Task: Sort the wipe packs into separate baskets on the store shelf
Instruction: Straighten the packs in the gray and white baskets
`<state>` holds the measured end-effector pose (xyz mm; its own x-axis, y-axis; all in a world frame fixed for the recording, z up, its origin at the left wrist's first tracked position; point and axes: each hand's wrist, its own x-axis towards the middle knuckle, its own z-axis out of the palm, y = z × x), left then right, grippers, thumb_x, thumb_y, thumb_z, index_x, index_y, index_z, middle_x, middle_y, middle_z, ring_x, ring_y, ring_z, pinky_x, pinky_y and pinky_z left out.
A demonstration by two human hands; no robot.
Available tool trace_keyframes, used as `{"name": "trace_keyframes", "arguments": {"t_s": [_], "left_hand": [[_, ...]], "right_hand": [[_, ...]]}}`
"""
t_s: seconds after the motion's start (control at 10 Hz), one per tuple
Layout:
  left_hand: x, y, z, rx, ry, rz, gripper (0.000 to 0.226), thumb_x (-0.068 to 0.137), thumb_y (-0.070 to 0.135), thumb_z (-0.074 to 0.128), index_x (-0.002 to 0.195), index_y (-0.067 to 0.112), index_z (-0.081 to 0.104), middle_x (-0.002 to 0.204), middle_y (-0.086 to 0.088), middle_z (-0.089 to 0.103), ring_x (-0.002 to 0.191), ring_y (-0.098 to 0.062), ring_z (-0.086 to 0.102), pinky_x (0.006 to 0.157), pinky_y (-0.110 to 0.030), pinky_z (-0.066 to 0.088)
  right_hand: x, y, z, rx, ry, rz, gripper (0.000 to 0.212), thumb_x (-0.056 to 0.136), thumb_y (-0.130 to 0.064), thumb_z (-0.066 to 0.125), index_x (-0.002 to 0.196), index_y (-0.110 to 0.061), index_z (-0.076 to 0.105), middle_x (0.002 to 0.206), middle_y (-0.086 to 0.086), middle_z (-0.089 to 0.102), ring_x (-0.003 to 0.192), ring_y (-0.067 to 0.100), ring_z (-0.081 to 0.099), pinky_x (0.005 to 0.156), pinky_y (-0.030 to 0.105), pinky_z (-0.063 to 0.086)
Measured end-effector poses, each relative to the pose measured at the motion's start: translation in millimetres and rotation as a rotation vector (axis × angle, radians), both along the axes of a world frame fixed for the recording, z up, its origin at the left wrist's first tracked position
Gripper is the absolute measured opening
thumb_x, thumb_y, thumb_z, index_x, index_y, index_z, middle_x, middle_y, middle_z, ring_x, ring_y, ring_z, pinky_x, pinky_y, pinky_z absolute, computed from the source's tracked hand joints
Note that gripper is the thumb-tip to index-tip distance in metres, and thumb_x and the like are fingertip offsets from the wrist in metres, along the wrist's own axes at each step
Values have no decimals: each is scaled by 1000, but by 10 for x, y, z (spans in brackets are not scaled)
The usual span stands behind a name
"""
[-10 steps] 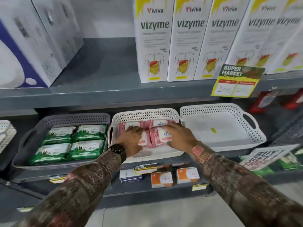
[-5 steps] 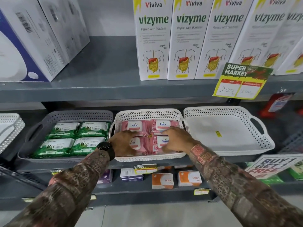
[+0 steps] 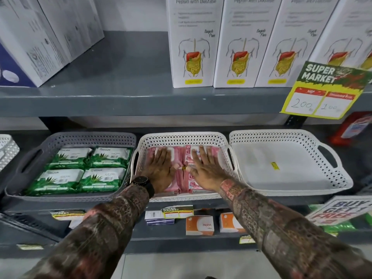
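Both sets of fingers lie flat and spread, palms down: the left hand (image 3: pixel 161 168) presses on the left column of pink wipe packs (image 3: pixel 181 178), the right hand (image 3: pixel 205 170) on the right column, gripping nothing. The packs fill the middle white basket (image 3: pixel 181 137), a perforated plastic tray with side handles; the hands hide most of their labels. A black watch (image 3: pixel 141 181) sits on the left wrist, and patterned sleeves (image 3: pixel 281 228) cover both arms. To the left, a grey perforated basket (image 3: pixel 90 137) holds four green wipe packs (image 3: pixel 84 170) with leaf print. To the right stands a white basket (image 3: pixel 291 135) holding only a small yellow sticker. Above, white cartons (image 3: pixel 193 47) read "Pepsin with Diastase", beside a "SUPER MARKET" price tag (image 3: pixel 324 91) marked 200.
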<state>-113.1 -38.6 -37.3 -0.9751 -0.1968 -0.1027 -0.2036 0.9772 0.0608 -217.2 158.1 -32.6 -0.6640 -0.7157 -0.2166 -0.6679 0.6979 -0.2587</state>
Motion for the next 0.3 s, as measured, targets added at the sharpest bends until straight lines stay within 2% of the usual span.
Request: {"name": "trace_keyframes", "arguments": {"t_s": [0.1,0.2,0.3], "left_hand": [[-18,17,-3,9,-40,13,86,94,63,-9,163,11,-12,173,-11,-14,161,-26,-13,127,-47,-14],[-11,45,93,3,-66,21,77,105,55,5,164,8,-8,174,-13,-13,161,-26,-11,124,-46,-18],[127,110,331,128,-10,36,75,107,55,10,164,9,-6,174,-12,-9,161,-26,-8,131,-48,-6]], "right_hand": [[26,0,51,42,-15,-1,78,105,-66,15,163,-26,-21,167,7,-37,153,34,-34,128,56,-11],[77,1,195,77,-43,8,80,105,-66,15,164,-23,-19,168,9,-35,155,36,-31,128,58,-9],[217,49,407,13,-36,-47,81,106,-65,21,165,-23,-14,171,10,-27,157,37,-24,125,55,-12]]}}
